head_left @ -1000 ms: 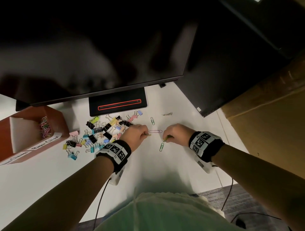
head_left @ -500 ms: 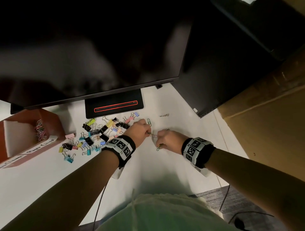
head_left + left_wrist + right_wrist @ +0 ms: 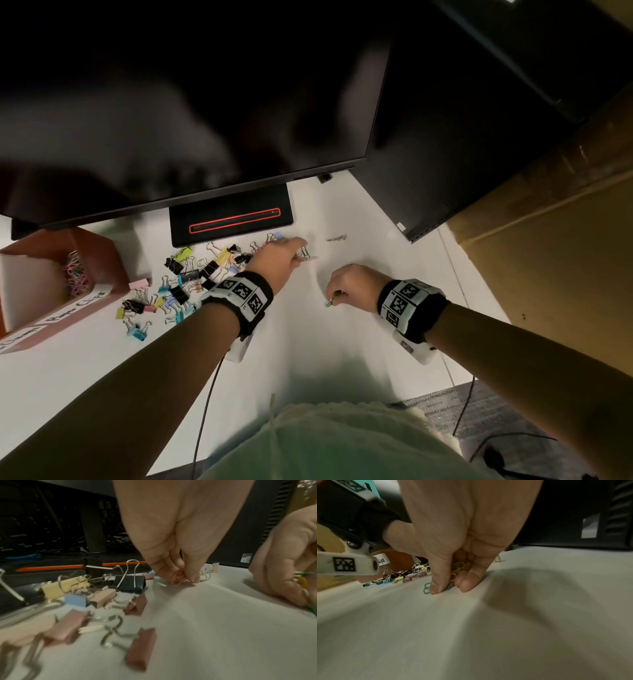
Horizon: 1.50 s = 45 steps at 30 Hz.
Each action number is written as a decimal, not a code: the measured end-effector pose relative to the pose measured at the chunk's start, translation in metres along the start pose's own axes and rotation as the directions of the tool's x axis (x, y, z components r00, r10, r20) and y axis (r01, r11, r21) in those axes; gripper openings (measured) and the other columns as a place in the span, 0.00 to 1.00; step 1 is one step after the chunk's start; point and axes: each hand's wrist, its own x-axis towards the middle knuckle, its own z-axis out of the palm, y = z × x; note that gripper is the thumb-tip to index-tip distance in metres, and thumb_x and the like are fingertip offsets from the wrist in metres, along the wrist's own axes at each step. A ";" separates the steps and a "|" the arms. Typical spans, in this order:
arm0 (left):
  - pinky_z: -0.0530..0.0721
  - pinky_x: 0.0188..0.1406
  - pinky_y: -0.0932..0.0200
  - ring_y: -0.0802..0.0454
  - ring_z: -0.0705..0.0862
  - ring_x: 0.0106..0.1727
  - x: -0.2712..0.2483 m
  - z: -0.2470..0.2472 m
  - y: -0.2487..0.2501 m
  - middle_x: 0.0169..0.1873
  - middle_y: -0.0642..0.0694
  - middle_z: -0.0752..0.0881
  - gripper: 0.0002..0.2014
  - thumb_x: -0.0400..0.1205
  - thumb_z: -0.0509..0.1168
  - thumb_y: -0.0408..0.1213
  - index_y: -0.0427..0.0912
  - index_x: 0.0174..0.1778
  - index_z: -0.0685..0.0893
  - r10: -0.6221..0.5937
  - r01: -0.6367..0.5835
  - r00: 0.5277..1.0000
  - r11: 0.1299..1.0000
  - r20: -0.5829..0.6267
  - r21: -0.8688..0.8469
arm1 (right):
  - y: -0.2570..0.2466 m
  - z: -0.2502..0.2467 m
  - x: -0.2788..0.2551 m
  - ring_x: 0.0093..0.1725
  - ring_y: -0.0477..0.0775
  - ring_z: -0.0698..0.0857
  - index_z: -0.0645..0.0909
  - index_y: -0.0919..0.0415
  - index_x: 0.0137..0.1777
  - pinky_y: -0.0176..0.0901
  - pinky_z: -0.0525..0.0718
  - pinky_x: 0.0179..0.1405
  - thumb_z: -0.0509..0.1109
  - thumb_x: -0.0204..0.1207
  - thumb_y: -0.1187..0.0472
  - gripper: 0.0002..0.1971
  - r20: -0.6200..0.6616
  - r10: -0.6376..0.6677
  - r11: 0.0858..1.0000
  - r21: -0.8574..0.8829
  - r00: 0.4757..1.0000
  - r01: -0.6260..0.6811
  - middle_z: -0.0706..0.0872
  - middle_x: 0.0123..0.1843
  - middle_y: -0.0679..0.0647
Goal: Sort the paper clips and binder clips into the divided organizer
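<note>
Both our hands have parted: left hand point(image 3: 178, 536) pinches a pink paper clip point(image 3: 178, 578), right hand point(image 3: 462, 534) pinches a green paper clip point(image 3: 427, 589), spares in its palm, organizer point(image 3: 102, 260) next.

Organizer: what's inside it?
The organizer holds a heap of coloured paper clips in the compartment labelled for clips. The monitor and frame edge hide its other parts.

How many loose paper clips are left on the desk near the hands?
3: green clip beside left hand, pink clip pinched by it, teal clip pinched under right hand, which holds more, partly hidden.
</note>
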 end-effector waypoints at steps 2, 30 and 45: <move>0.79 0.58 0.52 0.43 0.81 0.55 0.007 -0.004 0.002 0.54 0.40 0.83 0.18 0.81 0.62 0.31 0.42 0.68 0.75 -0.007 0.008 1.000 1.000 0.019 -0.006 | -0.001 -0.001 0.000 0.55 0.59 0.82 0.86 0.58 0.54 0.50 0.79 0.59 0.69 0.76 0.58 0.09 0.005 0.006 1.000 0.006 1.000 -0.006 0.86 0.53 0.57; 0.76 0.49 0.53 0.42 0.78 0.56 -0.005 0.030 0.014 0.55 0.39 0.77 0.09 0.82 0.58 0.30 0.35 0.57 0.75 -0.081 -0.019 0.963 0.931 0.257 0.365 | -0.002 0.001 -0.005 0.53 0.55 0.82 0.86 0.58 0.52 0.43 0.78 0.55 0.69 0.77 0.58 0.08 -0.104 0.075 0.994 0.089 0.992 -0.065 0.85 0.50 0.55; 0.74 0.44 0.65 0.49 0.80 0.50 -0.120 0.001 -0.041 0.48 0.44 0.82 0.08 0.83 0.61 0.36 0.36 0.53 0.80 -0.104 0.092 0.993 0.976 -0.052 -0.199 | -0.055 -0.011 0.008 0.54 0.59 0.83 0.86 0.63 0.52 0.45 0.78 0.58 0.69 0.77 0.60 0.09 -0.230 0.068 0.997 0.049 0.971 -0.058 0.87 0.52 0.58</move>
